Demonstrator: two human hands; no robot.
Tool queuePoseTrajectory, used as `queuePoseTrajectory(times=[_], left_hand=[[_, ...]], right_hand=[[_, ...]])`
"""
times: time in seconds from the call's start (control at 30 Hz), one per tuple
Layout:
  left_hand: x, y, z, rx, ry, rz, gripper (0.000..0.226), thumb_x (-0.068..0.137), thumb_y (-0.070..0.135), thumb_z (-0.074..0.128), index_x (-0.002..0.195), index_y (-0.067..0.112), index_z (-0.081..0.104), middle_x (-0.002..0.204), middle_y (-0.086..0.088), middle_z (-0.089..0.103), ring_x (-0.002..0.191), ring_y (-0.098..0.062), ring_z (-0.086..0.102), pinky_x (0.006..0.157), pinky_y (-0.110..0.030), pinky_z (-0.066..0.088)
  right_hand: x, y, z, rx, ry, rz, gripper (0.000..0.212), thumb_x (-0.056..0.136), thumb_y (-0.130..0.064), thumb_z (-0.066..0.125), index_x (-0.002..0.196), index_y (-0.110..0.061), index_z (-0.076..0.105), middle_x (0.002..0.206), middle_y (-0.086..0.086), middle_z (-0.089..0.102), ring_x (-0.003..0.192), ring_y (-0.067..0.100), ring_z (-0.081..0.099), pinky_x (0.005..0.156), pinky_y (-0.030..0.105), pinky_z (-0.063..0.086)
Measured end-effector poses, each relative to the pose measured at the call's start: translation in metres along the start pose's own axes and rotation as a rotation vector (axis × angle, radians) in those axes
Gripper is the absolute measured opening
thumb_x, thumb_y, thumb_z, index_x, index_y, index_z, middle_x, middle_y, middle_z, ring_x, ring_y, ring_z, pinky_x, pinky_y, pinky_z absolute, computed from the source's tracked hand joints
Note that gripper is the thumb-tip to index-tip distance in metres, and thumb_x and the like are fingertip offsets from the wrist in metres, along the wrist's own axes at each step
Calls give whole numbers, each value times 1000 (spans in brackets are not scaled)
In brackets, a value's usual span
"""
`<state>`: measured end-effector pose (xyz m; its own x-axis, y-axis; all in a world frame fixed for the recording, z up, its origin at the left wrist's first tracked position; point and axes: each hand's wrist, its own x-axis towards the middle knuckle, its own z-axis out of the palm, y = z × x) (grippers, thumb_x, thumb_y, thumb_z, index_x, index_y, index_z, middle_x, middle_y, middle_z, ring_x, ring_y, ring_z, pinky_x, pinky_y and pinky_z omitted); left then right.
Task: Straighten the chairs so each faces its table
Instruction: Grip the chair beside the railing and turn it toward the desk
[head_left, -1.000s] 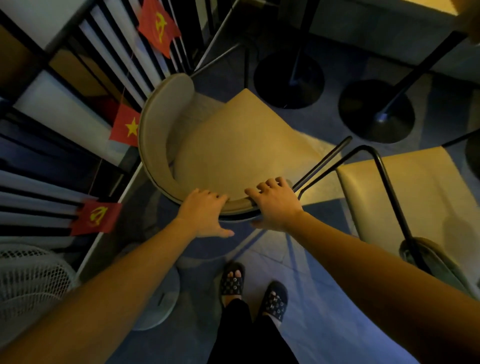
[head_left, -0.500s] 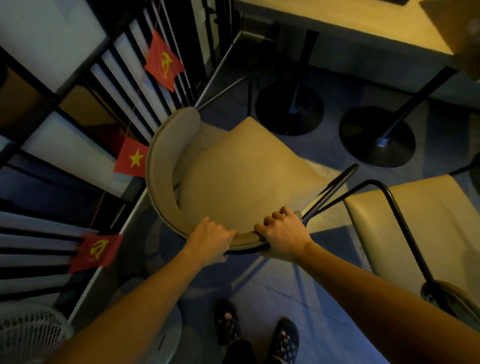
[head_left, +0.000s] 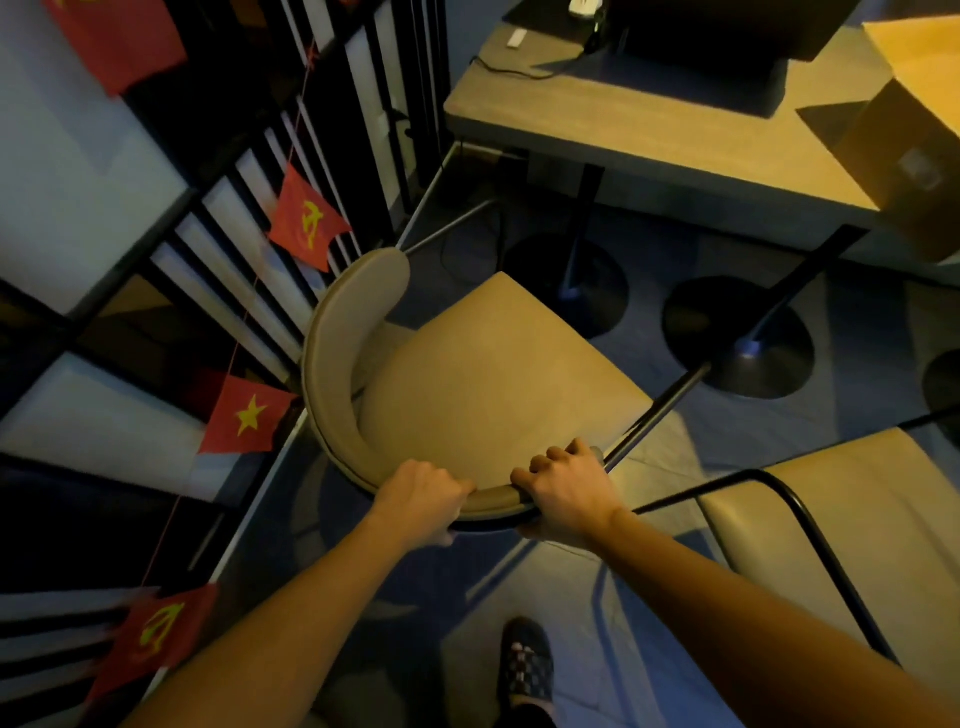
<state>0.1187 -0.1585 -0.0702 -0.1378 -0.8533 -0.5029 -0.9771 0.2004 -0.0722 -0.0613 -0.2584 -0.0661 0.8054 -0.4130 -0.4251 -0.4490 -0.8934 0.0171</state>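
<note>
Tan upholstery covers the chair (head_left: 483, 364) directly in front of the person, and both hands clamp its curved backrest at the near edge: the left hand (head_left: 423, 493) curls over the padded rim, the right hand (head_left: 566, 488) grips it just beside the dark metal frame rod. The seat points away from the person, toward the worktop (head_left: 649, 124). A second chair (head_left: 852, 545) sits close on the right, its black frame nearly touching the first. Red flags (head_left: 306, 223) hang on a string along the slatted wall at left. Beyond the seat, two round black pedestal bases (head_left: 737, 338) stand on the floor under the worktop, which carries a cardboard box (head_left: 904, 145).
</note>
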Motion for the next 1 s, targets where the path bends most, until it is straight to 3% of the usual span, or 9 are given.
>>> queuePoseTrajectory(times=[0.43,0.6,0.67,0.77,0.87,1.0], left_hand=[[91,-54,-46,33,24,-12,54,81,45,74,125,20,54,105,-6,70,94,-27,66,63,-32,39],[97,-55,-42,30,46,-6,64,80,49,73,131,20,48,116,-5,64,101,-26,61,69,-34,44],[89,-54,-41,15,118,-22,80,76,59,72,139,21,40,131,-8,55,114,-27,52,86,-39,45],[74,-49,-50,109,189,-68,117,68,78,64,156,20,13,160,-17,19,143,-36,25,113,-50,23],[53,-38,-61,205,204,-110,133,64,86,58,156,19,-9,164,-18,-9,149,-38,1,118,-57,9],[14,-16,-85,241,257,-141,133,65,88,56,155,19,-14,164,-19,-10,150,-38,-2,117,-60,6]], right_hand=[[66,75,-35,5,-10,69,50,85,-64,58,119,-28,52,107,4,63,98,25,56,83,41,37],[67,75,-35,8,-16,92,56,84,-65,59,123,-26,49,113,7,62,103,26,56,90,46,40],[63,71,-34,17,37,122,75,79,-67,64,135,-23,40,127,10,56,114,29,51,96,49,38],[48,67,-37,6,123,162,113,69,-71,70,152,-18,14,153,16,31,136,36,31,107,56,31],[21,63,-45,-28,151,178,121,72,-74,66,155,-19,-2,162,19,12,146,39,15,114,60,20],[-30,52,-60,-77,187,222,116,76,-78,56,155,-21,-6,163,18,7,147,39,10,116,60,14]])
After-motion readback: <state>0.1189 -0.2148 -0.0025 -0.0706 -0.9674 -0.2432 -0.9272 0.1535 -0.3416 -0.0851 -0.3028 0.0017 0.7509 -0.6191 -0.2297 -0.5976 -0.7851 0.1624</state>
